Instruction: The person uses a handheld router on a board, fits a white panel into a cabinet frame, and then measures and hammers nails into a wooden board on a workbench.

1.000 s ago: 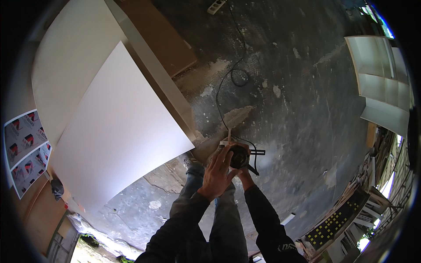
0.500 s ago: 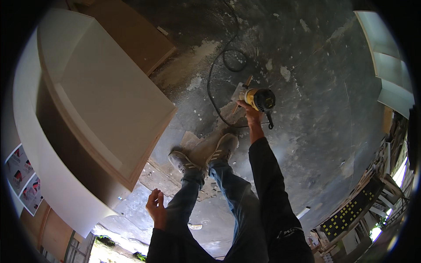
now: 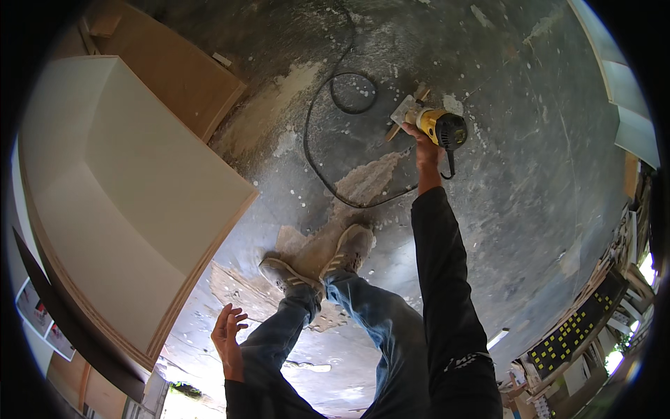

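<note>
My right hand (image 3: 425, 148) is stretched out far ahead and grips a yellow and black corded power tool (image 3: 438, 128), held low over the dusty concrete floor. Its black cord (image 3: 328, 133) loops across the floor to the left of the tool. A small wooden scrap (image 3: 407, 113) lies just beside the tool. My left hand (image 3: 228, 334) hangs free at my side with fingers spread, holding nothing. My two feet in grey shoes (image 3: 322, 265) stand on a pale patch of floor.
A large white board cabinet piece (image 3: 125, 188) with plywood edges stands at left. A brown wooden panel (image 3: 188, 77) lies behind it. White panels (image 3: 628, 105) lean at far right. A rack with yellow-dotted black sheets (image 3: 579, 325) sits at lower right.
My left hand let go of the tool and dropped to my side. My right hand carried the tool forward and down toward the floor. The view swung, bringing the white cabinet piece closer at left.
</note>
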Demonstrator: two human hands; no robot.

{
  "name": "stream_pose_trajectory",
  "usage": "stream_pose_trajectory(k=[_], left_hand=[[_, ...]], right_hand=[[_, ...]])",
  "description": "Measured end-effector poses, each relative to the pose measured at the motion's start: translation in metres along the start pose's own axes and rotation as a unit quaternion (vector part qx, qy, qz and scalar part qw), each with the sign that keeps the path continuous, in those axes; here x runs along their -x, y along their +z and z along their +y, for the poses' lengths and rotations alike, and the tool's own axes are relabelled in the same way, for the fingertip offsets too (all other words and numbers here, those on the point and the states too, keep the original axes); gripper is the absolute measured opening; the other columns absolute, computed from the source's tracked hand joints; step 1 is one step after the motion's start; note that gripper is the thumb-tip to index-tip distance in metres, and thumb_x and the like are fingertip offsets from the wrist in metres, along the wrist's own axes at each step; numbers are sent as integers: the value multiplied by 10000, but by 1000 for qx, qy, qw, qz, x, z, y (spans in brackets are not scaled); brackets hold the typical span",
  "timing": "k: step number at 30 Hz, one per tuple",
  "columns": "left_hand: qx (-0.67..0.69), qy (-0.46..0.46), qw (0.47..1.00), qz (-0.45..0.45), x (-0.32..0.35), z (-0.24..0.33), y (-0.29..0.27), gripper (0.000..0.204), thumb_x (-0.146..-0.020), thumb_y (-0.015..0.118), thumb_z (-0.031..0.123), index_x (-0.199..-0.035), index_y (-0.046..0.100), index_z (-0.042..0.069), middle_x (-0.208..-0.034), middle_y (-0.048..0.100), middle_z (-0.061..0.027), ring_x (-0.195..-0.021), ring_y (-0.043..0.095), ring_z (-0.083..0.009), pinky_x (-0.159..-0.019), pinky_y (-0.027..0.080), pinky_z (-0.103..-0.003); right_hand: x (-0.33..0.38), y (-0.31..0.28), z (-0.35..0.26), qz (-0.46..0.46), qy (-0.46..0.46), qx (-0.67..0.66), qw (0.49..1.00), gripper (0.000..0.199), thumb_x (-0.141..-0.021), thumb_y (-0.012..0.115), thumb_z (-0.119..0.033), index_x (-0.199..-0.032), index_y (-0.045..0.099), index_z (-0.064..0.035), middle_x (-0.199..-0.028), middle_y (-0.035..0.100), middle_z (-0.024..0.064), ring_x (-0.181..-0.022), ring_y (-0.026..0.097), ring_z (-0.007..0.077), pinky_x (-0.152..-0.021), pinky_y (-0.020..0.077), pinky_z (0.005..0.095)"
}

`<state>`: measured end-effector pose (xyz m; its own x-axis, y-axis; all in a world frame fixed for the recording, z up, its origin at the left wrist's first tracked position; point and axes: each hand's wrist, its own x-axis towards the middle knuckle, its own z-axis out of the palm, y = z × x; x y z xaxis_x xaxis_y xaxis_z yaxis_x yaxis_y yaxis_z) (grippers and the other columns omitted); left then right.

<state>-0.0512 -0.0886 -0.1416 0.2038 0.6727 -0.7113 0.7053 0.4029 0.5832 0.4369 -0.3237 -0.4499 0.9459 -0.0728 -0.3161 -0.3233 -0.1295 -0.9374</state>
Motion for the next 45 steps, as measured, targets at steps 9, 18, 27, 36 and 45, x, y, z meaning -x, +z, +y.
stream_pose_trajectory(k=[9, 18, 27, 36, 45], left_hand=[[-40, -16, 999, -26, 8, 4, 14, 471, -967, 622, 279, -1302, 569, -47, -1088, 673, -153, -953, 676, -234, -754, 546, -321], [-40, -26, 998, -42, 14, -5, 17, 481, -953, 648, 267, -1301, 565, -56, -1093, 676, -162, -955, 677, -226, -759, 546, -315], [-18, -12, 998, -51, 26, -7, 18, 468, -959, 639, 259, -1299, 565, -53, -1096, 678, -161, -951, 681, -226, -760, 546, -315], [185, -15, 982, 47, 67, 13, -10, 368, -971, 612, 231, -1191, 613, -64, -1003, 699, -158, -877, 693, -234, -745, 539, -324], [208, -58, 968, 128, 142, -34, -166, 343, -927, 622, 287, -1077, 612, -21, -898, 681, -138, -803, 686, -255, -680, 527, -344]], right_hand=[[11, 3, 16, -24, 84, 63, 994, 641, -644, 933, -245, -1184, 667, -25, -1216, 659, 67, -1089, 601, 193, -937, 479, 337], [17, -4, 29, -146, 159, 72, 974, 593, -855, 754, -360, -1308, 599, -10, -1371, 577, 82, -1250, 515, 190, -1043, 405, 333], [77, 0, 28, -5, 66, 205, 976, 701, -786, 826, -133, -1365, 474, 47, -1324, 580, 193, -1209, 566, 257, -999, 444, 369], [287, 47, -116, -187, 50, 131, 972, 158, -870, 737, -159, -843, 675, -17, -746, 692, 71, -684, 640, 118, -636, 497, 283], [485, 142, -371, -329, -91, 65, 938, 539, -827, 785, -319, -1230, 575, -28, -961, 634, 131, -745, 583, 199, -690, 489, 327]])
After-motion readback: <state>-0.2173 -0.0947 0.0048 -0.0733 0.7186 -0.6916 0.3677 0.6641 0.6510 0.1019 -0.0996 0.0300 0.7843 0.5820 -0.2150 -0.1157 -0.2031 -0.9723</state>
